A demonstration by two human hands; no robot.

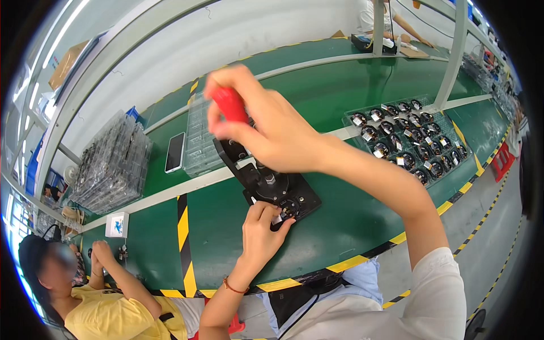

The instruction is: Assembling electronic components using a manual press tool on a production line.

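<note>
My right hand (280,130) is raised, its fingers wrapped round the red handle (228,104) of a black bench press (249,173). The hand and handle are slightly blurred, and the forearm crosses in front of part of the press. Below it my left hand (262,233) is closed at the press's base plate (309,199), thumb and fingers pinching the edge of a small round black part (290,208) with a white label. The part lies on the plate in front of the press column; its far side shows fine detail I cannot make out.
At right, a clear tray (391,165) holds several similar round parts. Stacked clear trays (116,164), a white phone (175,153) and a small white box (117,225) lie leftward. A co-worker in yellow (113,317) sits at left. Striped tape (347,264) edges the green bench.
</note>
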